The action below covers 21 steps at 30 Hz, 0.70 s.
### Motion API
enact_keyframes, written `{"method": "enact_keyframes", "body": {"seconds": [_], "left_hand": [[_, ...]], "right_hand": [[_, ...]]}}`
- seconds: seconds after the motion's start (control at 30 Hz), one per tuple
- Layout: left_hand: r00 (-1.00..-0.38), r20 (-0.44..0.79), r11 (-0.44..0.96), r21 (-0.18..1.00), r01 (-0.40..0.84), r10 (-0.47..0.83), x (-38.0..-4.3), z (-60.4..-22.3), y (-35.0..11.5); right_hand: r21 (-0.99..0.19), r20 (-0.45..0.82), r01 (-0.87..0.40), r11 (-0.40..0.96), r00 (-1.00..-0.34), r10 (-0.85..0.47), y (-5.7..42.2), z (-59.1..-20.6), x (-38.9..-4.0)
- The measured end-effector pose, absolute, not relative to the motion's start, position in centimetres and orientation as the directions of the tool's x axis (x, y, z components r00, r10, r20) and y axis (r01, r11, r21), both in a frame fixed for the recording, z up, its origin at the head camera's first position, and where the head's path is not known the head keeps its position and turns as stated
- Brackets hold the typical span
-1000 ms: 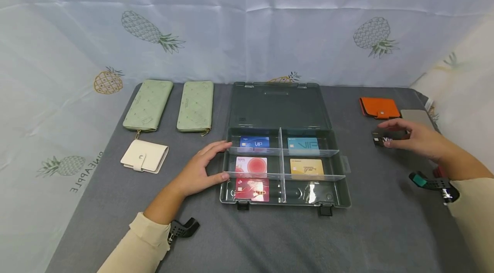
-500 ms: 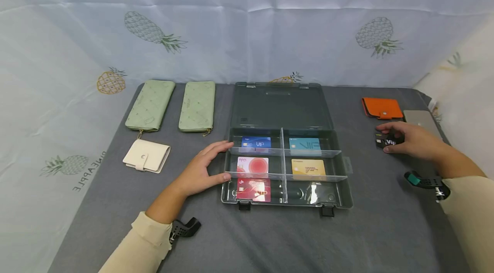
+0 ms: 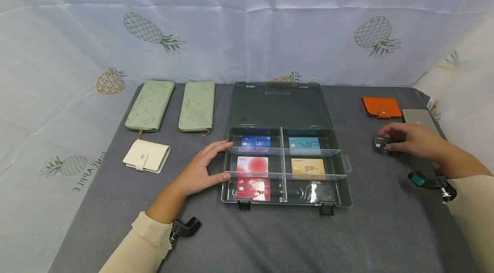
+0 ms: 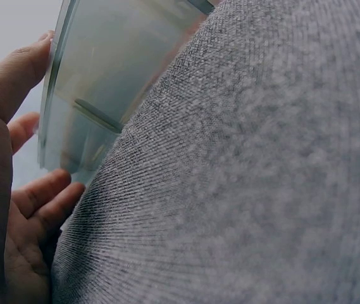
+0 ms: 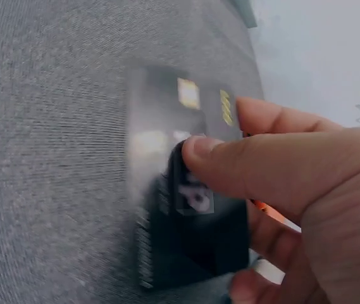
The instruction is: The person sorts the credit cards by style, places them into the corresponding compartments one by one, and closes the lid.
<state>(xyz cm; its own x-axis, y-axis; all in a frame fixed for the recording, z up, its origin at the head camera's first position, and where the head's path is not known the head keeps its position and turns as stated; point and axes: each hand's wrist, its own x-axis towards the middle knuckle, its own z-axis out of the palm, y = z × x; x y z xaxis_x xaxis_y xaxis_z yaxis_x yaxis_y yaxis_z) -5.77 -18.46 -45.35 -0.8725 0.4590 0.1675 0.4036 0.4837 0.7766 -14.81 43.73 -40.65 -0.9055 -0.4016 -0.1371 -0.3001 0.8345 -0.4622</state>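
My right hand (image 3: 414, 141) pinches a black card (image 5: 192, 247) between thumb and fingers, at the right side of the table. In the right wrist view the card shows a gold chip and yellow print, and the thumb lies across its face. My left hand (image 3: 198, 173) touches the left side of a grey clear plastic box (image 3: 340, 196), thumb and fingers extended along its rim. Dividers split the box into several compartments. Inside are a blue card (image 3: 255, 142), a light blue card (image 3: 305, 143), a pink card (image 3: 252, 165), a gold card (image 3: 308, 166) and a red card (image 3: 252, 189).
The box's lid (image 3: 281, 106) lies folded back. Two green wallets (image 3: 150, 105) and a white wallet (image 3: 146, 156) lie at the left. Beyond the right hand are an orange wallet (image 3: 382, 107) and a grey flat item (image 3: 420, 118), partly covered by that hand.
The black card has tilted in my right hand, so its "Vip" print no longer shows in the head view. My left hand has stayed at the box's side.
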Motion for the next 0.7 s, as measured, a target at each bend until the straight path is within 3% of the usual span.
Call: {"method": "enact_keyframes", "body": {"seconds": [0.33, 0.7], "left_hand": [[-0.873, 0.168, 0.483, 0.777, 0.403, 0.458, -5.8, -45.4, -18.5], [-0.877, 0.152, 0.486, 0.783, 0.388, 0.455, -5.8, -45.3, -18.4]], "right_hand": [[-0.549, -0.251, -0.201, 0.811, -0.886, -0.39, 42.9, -38.3, -13.8], [-0.711, -0.218, -0.225, 0.666, -0.83, -0.513, 38.6, -34.1, -12.0]]}}
